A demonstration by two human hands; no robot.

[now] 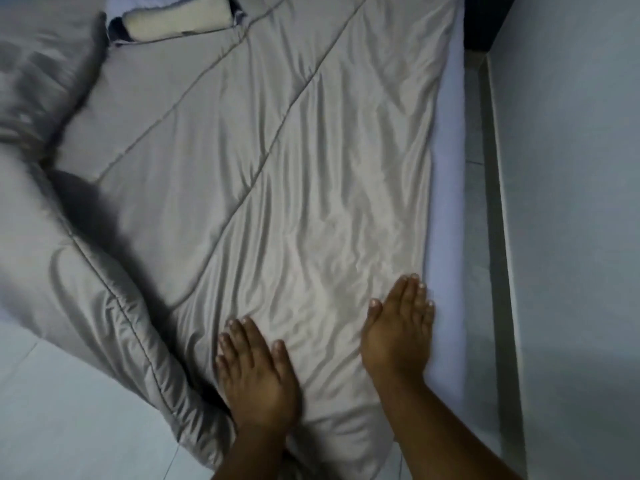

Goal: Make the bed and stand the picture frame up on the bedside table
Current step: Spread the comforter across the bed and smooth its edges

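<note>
Grey quilted comforter (263, 174) lies under both flat palms, left hand (258, 372) and right hand (398, 336) pressing with straight fingers, gripping nothing. Smoothing seems underway; next, the bunched fold beyond the left hand needs spreading. Picture frame unseen.

Dim bluish light, soft blur (edges worse)

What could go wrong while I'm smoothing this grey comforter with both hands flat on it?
1. The comforter lies skewed: its left side is bunched in a thick fold spilling toward the floor, while a strip of pale sheet lies bare on the right. Smoothing alone would likely leave that uneven.
2. The left hand and right hand press flat near the foot end, so pushing may only drive the wrinkles further up.
</note>
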